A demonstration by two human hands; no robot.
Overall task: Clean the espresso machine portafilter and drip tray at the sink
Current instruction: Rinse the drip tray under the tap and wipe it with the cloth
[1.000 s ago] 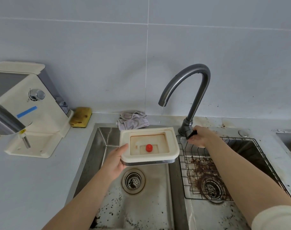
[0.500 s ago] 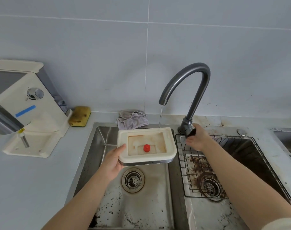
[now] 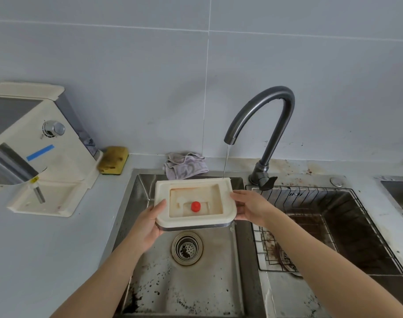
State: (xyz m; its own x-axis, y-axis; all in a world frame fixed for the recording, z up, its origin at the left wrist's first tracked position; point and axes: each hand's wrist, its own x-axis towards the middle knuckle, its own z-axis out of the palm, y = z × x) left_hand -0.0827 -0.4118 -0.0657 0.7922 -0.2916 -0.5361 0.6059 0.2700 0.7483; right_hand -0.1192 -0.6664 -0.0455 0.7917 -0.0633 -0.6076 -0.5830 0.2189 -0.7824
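Observation:
The cream drip tray (image 3: 163,191), stained brown inside and with a red float (image 3: 195,206) in its middle, is held level over the left sink basin (image 3: 218,267). My left hand (image 3: 150,222) grips its left edge and my right hand (image 3: 249,206) grips its right edge. A thin stream of water (image 3: 226,160) falls from the dark faucet (image 3: 264,111) and lands just at the tray's far right corner. No portafilter is in sight.
The cream espresso machine (image 3: 42,148) stands on the counter at left. A yellow sponge (image 3: 113,159) and a grey cloth (image 3: 185,165) lie behind the sink. A wire rack (image 3: 322,226) with coffee grounds sits in the right basin. The faucet handle (image 3: 267,182) is free.
My right hand has left the faucet handle and taken hold of the tray's right edge. Water started running about half a second ago and still flows.

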